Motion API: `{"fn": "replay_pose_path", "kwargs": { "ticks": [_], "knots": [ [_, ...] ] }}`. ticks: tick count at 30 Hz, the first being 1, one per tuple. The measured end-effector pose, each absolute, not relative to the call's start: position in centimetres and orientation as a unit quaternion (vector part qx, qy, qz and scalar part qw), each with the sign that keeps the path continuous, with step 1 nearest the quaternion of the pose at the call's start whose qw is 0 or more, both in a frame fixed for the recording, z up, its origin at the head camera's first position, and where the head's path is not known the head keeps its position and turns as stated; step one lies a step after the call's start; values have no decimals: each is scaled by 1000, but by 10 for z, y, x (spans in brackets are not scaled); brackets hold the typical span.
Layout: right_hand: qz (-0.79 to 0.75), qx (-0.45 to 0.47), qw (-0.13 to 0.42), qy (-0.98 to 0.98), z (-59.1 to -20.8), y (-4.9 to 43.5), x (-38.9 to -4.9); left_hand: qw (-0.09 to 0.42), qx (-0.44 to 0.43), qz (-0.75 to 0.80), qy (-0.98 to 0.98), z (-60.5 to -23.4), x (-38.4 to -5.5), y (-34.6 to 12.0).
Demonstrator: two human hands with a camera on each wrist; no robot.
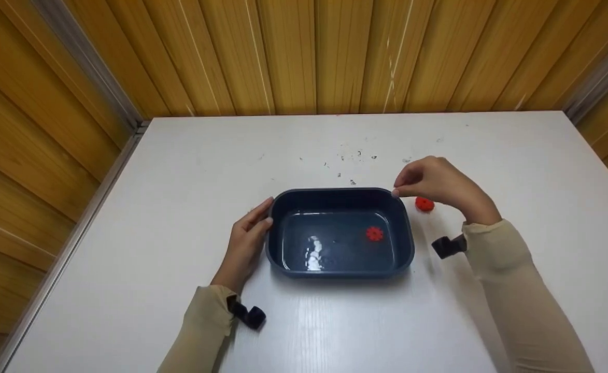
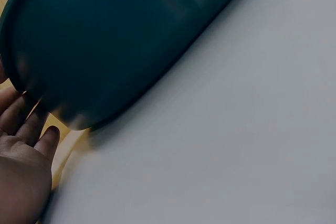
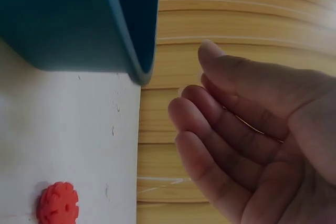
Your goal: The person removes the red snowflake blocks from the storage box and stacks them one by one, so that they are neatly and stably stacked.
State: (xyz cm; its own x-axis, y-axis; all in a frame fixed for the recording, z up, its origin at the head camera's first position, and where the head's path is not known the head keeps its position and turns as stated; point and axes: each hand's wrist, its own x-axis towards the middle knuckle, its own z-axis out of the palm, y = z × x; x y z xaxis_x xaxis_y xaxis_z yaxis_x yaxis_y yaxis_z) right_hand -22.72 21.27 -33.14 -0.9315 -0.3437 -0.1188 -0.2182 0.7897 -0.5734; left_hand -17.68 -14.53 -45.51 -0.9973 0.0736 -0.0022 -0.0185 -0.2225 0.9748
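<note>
A dark blue rectangular tub (image 1: 335, 273) stands on the white table. Inside it, towards the right, lies a small red piece (image 1: 374, 234) with a notched, flower-like edge. My left hand (image 1: 246, 238) rests against the tub's left end; in the left wrist view its fairly straight fingers (image 2: 32, 125) touch the outer wall. Near the far right corner of the rim is my right hand (image 1: 438, 184), its fingers loosely bent. The right wrist view shows nothing between its thumb and fingers (image 3: 197, 156). A second red notched piece (image 3: 59, 204) sits on the table beneath that hand.
The white table (image 1: 179, 207) reaches back to a wood-panelled wall (image 1: 293, 57), with more panelling at both sides. Small dark marks (image 1: 353, 182) dot the tabletop behind the tub. A black wrist mount (image 1: 446, 247) sticks out from the right sleeve, another (image 1: 252, 316) from the left.
</note>
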Motion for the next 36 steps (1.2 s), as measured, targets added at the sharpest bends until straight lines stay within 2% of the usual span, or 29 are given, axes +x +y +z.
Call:
{"fn": "replay_pose_path", "kwargs": {
  "ticks": [13,25,36],
  "knots": [
    [-229,-204,151,940,-320,171,-228,33,30,781,624,-455,-176,-144],
    [-152,-230,172,946,-336,144,-230,30,28,785,619,-453,-175,-142],
    [-100,-190,274,938,-344,136,-230,28,26,777,628,-454,-175,-141]
  ]
}}
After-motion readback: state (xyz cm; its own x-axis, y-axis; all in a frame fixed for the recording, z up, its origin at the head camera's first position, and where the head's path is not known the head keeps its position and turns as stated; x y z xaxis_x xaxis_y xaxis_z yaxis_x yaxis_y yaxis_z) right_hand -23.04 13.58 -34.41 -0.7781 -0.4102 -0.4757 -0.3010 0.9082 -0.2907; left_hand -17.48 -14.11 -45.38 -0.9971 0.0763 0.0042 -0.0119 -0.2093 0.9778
